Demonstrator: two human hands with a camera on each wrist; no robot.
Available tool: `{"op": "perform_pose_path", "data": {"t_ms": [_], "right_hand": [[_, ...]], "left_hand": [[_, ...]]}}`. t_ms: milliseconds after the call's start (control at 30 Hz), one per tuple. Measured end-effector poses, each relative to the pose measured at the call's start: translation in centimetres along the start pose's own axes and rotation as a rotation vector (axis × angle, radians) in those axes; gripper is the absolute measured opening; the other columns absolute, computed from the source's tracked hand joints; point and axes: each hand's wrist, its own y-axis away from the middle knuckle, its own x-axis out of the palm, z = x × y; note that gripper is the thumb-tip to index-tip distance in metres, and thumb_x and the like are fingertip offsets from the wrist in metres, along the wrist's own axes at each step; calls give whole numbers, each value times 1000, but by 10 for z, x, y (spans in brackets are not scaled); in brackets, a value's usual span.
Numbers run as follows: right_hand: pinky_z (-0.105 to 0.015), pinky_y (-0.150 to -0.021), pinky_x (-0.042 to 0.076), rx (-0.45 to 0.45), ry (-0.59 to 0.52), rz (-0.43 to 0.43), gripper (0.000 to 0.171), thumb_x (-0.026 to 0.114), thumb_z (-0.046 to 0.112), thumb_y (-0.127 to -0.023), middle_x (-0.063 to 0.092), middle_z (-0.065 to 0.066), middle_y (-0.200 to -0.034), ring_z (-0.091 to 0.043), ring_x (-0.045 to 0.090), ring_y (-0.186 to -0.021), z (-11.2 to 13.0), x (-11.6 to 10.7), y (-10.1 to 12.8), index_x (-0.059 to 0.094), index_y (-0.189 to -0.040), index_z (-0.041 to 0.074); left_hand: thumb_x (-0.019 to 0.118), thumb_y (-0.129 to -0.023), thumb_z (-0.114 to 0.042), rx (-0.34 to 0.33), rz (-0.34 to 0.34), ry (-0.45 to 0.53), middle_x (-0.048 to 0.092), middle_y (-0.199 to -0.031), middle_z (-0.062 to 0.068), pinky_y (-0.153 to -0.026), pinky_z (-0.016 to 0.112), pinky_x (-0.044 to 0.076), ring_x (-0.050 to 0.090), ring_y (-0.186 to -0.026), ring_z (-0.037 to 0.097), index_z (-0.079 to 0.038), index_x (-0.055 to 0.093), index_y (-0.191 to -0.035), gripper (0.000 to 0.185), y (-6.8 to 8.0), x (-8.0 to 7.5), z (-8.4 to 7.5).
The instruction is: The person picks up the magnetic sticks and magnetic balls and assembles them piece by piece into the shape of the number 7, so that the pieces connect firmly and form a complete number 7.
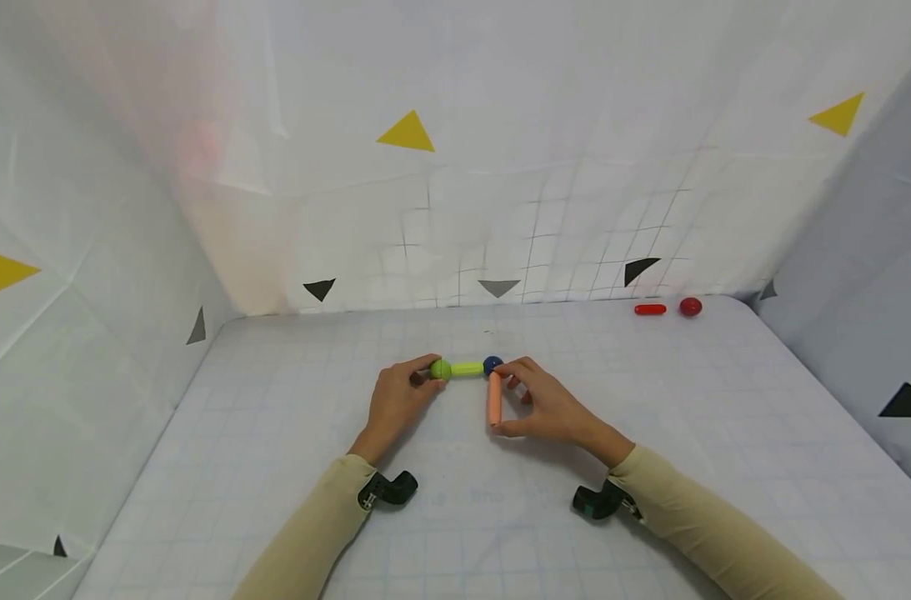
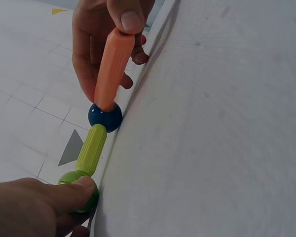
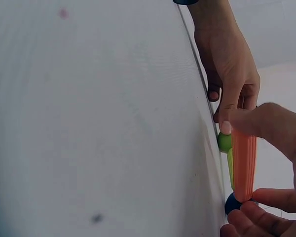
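Observation:
My left hand (image 1: 399, 406) pinches a green ball (image 1: 441, 369) between thumb and fingers. From that ball a yellow-green ridged rod (image 1: 467, 369) runs right to a dark blue ball (image 1: 493, 365). With thumb and fingertips at its two ends, my right hand (image 1: 548, 406) holds an orange ridged rod (image 1: 495, 400). The orange rod's far end meets the blue ball, as the left wrist view shows at the blue ball (image 2: 105, 117); its near end is under the thumb. In the right wrist view the orange rod (image 3: 244, 165) partly covers the yellow-green one.
A short red rod (image 1: 650, 309) and a red ball (image 1: 691, 307) lie at the back right of the white gridded table (image 1: 275, 467). White sheet walls with yellow and black triangles (image 1: 408, 133) enclose the back and sides.

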Motion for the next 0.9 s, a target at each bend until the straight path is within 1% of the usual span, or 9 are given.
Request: {"op": "perform_pose_path", "data": {"t_ms": [133, 267, 467, 567, 667, 733, 800, 833, 900], "right_hand": [[-34, -75, 49, -6, 6, -6, 69, 84, 37, -66, 48, 0, -117, -19, 50, -98, 0, 1, 0, 53, -124, 15], [-34, -75, 49, -5, 12, 5, 71, 83, 36, -68, 49, -1, -115, -19, 50, -96, 1, 1, 2, 51, -128, 14], [-36, -74, 48, -53, 65, 36, 69, 81, 35, -72, 51, -2, -108, -20, 51, -93, 3, 1, 2, 52, -131, 14], [-37, -73, 47, -64, 81, 40, 68, 80, 34, -72, 52, -3, -107, -20, 51, -92, 3, 1, 2, 53, -130, 14], [-36, -73, 47, -60, 84, 41, 67, 80, 35, -72, 51, -2, -107, -19, 51, -92, 3, 1, 2, 53, -130, 14], [-36, -73, 47, -56, 90, 41, 68, 80, 36, -72, 51, -1, -107, -19, 51, -92, 2, 2, 2, 53, -130, 14], [-36, -73, 47, -55, 92, 37, 68, 80, 37, -72, 51, 0, -107, -19, 51, -92, 1, 2, 2, 53, -130, 15], [-36, -72, 47, -54, 89, 35, 68, 80, 37, -72, 51, -1, -107, -19, 51, -92, 1, 2, 2, 53, -130, 15], [-36, -72, 47, -59, 87, 30, 68, 80, 37, -72, 51, -1, -107, -19, 51, -91, 1, 2, 2, 53, -130, 15]], "left_hand": [[76, -79, -25, -21, 5, 6, 67, -101, -8, -66, 29, 44, 55, -77, 7, -26, 67, -118, 40, 0, 0, -2], [76, -79, -25, -18, 3, 7, 67, -102, -8, -67, 29, 45, 56, -77, 7, -26, 66, -118, 40, 1, 0, -2], [75, -80, -25, -28, 26, -7, 67, -105, -6, -69, 31, 46, 57, -80, 9, -23, 66, -119, 40, 1, -3, -6], [75, -81, -25, -62, 76, -19, 66, -108, -1, -72, 34, 47, 58, -85, 13, -19, 64, -122, 43, 1, -8, -12], [73, -81, -29, -83, 108, -118, 59, -120, 4, -84, 37, 46, 55, -102, 20, -14, 56, -130, 54, 2, -13, -22], [72, -81, -32, -54, 88, -212, 54, -125, 7, -89, 38, 43, 50, -111, 24, -12, 52, -133, 59, 4, -16, -31], [71, -82, -33, 10, 56, -292, 52, -125, 7, -90, 37, 43, 48, -113, 23, -11, 54, -130, 56, 8, -15, -41], [70, -82, -32, 47, 49, -298, 54, -120, 7, -86, 36, 46, 50, -107, 22, -9, 57, -125, 51, 11, -15, -46], [69, -83, -30, 94, 91, -219, 60, -105, 4, -75, 33, 49, 56, -93, 18, -8, 62, -116, 40, 16, -12, -56]]}}
